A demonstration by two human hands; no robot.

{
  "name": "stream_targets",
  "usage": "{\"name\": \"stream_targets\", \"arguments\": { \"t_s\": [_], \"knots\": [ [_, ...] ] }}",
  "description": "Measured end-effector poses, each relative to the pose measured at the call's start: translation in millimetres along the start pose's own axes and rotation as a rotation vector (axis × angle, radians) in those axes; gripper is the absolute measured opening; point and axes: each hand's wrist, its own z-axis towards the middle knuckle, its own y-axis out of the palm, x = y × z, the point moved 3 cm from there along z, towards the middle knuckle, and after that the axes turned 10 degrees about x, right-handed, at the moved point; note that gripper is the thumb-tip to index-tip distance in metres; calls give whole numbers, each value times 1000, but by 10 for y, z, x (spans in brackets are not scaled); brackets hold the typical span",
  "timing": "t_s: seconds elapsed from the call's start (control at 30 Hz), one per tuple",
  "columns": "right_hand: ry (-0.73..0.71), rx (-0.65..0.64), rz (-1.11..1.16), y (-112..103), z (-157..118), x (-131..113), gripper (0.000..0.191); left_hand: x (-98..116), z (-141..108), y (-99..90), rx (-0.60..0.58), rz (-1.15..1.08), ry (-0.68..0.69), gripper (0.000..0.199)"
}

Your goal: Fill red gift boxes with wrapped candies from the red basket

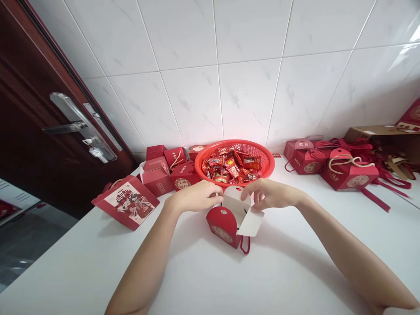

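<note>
Two bare forearms [141, 262] reach over the white worktop [203, 284] from the near side. Between the left hand [197, 195] and the right hand [267, 194] stands an open red box [221, 227], its pale inside showing, a flap [251, 224] folded out below the right hand, and a red cord [248, 246] hanging beneath that. The left hand is loosely curled, fingertips at the box's back left edge; whether it grips cannot be told. The right hand is half curled, fingers parted, touching the box's flaps; a firm hold cannot be made out. Just beyond both hands sits a red basket [269, 165] of wrapped sweets [233, 168]. Left of the left hand, a picture box [131, 203] leans at a tilt. Beyond the right hand, to its right, lie tied boxes [349, 173] and ribbons [376, 200].
</note>
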Motion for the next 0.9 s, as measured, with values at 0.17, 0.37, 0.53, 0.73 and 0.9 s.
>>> {"name": "stream_targets", "arguments": {
  "t_s": [0.17,0.37,0.53,0.73,0.9],
  "knots": [
    [3,13,-18,23,-31,11,30,-36,-57,-10,-141,-10,-6,53],
    [107,-90,-124,74,-95,17,38,28,-116,78,-243,113,-15,66],
    [92,-51,-270,34,-144,10,43,74,-65,178,-159,175,-28,50],
    [126,126,-361,-174,-263,-72,35,154,-154,104,-59,168,-84,39],
    [38,240,-251,-378,-342,-170,33,262,-279,-87,100,114,35,28]
  ]
}}
